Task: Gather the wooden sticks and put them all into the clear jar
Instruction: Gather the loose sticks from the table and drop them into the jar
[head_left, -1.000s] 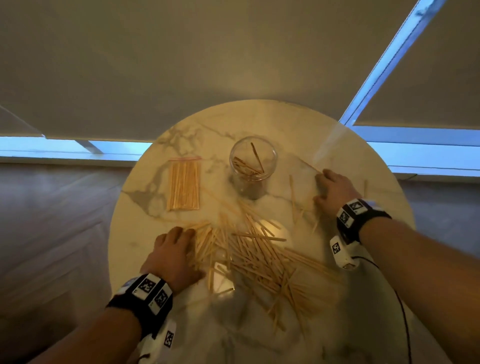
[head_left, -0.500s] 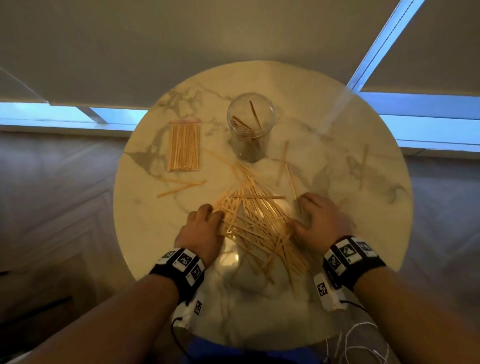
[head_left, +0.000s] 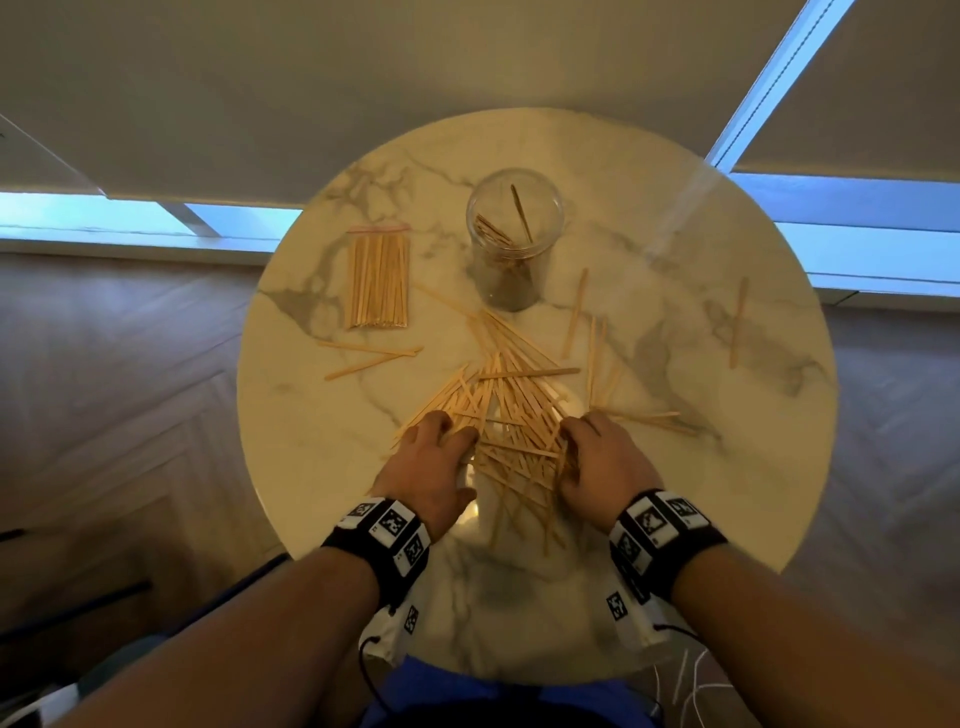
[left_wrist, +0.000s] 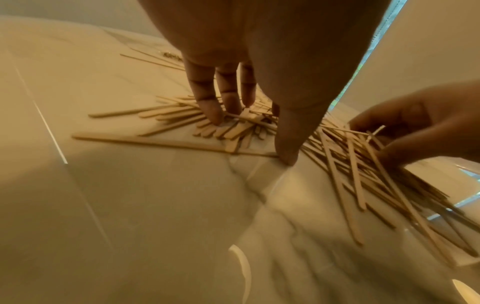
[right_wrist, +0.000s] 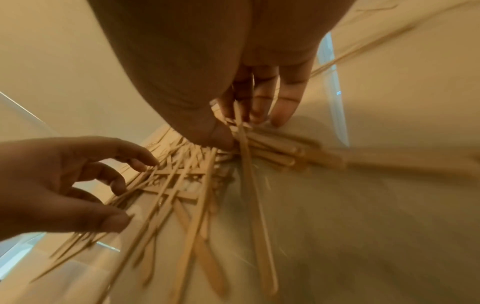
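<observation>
A heap of thin wooden sticks (head_left: 511, 405) lies at the middle of the round marble table (head_left: 701, 467). My left hand (head_left: 441, 434) presses on the heap's left side with fairly straight fingers (left_wrist: 207, 102), its thumb tip on the table. At the heap's right side my right hand (head_left: 582, 441) has its thumb and curled fingers (right_wrist: 283, 111) closing on several sticks (right_wrist: 244, 156). The clear jar (head_left: 514, 234) stands upright beyond the heap with a few sticks inside.
A clear bag of neatly stacked sticks (head_left: 377, 280) lies left of the jar. Stray sticks lie apart from the heap: two at the left (head_left: 371, 356), one right of the jar (head_left: 575, 312), one far right (head_left: 738, 322). The table's near edge is just behind my wrists.
My right hand came back from the far right of the table to the heap. Both hands moved inward and pushed the sticks into a tighter pile between them.
</observation>
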